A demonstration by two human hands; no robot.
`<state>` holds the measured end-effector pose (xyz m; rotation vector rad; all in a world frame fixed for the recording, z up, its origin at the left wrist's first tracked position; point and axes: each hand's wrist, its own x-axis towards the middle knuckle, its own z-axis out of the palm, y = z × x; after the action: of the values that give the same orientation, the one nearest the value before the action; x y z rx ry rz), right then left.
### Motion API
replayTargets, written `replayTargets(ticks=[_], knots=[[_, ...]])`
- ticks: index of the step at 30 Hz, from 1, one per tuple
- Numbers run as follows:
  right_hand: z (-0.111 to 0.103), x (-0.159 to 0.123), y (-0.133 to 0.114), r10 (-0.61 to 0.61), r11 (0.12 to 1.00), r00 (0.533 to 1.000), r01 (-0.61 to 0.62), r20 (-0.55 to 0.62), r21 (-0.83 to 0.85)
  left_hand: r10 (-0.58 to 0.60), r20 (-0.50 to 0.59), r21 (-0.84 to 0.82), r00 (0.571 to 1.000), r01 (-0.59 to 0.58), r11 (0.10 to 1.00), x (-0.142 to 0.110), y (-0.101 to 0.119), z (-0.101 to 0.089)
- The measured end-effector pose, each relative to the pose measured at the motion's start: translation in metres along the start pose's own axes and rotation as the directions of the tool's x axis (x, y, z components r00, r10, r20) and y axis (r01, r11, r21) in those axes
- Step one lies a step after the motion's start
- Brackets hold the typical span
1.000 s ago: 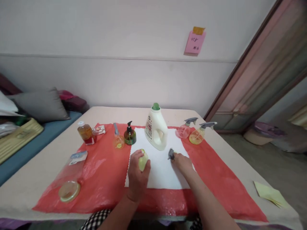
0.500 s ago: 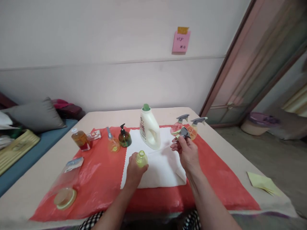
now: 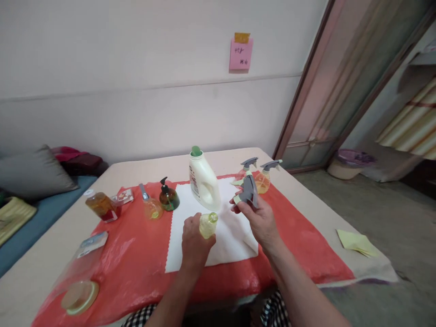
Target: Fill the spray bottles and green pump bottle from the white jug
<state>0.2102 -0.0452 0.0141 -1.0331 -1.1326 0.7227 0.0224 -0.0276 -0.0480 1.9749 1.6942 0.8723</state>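
My left hand (image 3: 193,243) is closed round a small yellow-green bottle (image 3: 208,225) with an open neck, held just above the white cloth (image 3: 223,236). To its right my right hand (image 3: 259,219) is raised and grips a grey spray-trigger head (image 3: 248,191) with a pale green tip. A white detergent jug (image 3: 202,181) with a green cap stands on the cloth just behind both hands.
On the red plastic sheet (image 3: 136,254) stand two spray bottles (image 3: 257,175) at the back right, a dark pump bottle (image 3: 168,196), a small yellow bottle (image 3: 151,206), an amber bottle (image 3: 100,204) and a plastic bag (image 3: 76,281) at the left. Yellow paper (image 3: 356,240) lies near the right edge.
My right hand picked the grey trigger head up off the cloth and raised it. My left hand tilted the small bottle upright. The camera swung to the right.
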Motion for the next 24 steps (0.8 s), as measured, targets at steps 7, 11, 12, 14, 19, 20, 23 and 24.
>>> replayTargets(ticks=[7,11,12,14,19,20,23,24], knots=[[0.021,-0.011,0.002,0.082,0.993,0.938,-0.046,0.337,-0.113,0.027,0.047,-0.053,0.999,-0.025,0.998,-0.005,0.029,-0.008],[0.025,-0.013,0.008,0.122,0.992,0.927,-0.127,0.355,-0.009,-0.023,0.076,-0.124,0.997,0.032,0.992,-0.005,0.034,-0.013],[0.025,-0.012,0.011,0.124,0.991,0.927,-0.136,0.354,0.009,-0.023,0.08,-0.121,0.997,0.033,0.992,-0.005,0.034,-0.013],[0.023,-0.012,0.017,0.128,0.989,0.928,-0.146,0.349,0.027,-0.007,0.078,-0.084,0.997,0.013,0.996,-0.005,0.034,-0.013],[0.024,-0.012,0.027,0.149,0.982,0.939,-0.176,0.309,0.062,0.025,0.034,0.011,0.999,-0.025,1.0,-0.004,0.034,-0.009],[0.025,-0.012,0.028,0.157,0.979,0.943,-0.187,0.294,0.076,0.013,0.029,0.024,0.999,-0.014,1.0,-0.004,0.034,-0.009],[0.028,-0.012,0.03,0.173,0.974,0.95,-0.204,0.259,0.097,-0.003,0.009,0.036,1.0,0.003,0.999,-0.005,0.033,-0.008],[0.028,-0.012,0.031,0.172,0.975,0.952,-0.201,0.253,0.091,-0.003,0.003,0.028,1.0,0.003,1.0,-0.005,0.033,-0.007]])
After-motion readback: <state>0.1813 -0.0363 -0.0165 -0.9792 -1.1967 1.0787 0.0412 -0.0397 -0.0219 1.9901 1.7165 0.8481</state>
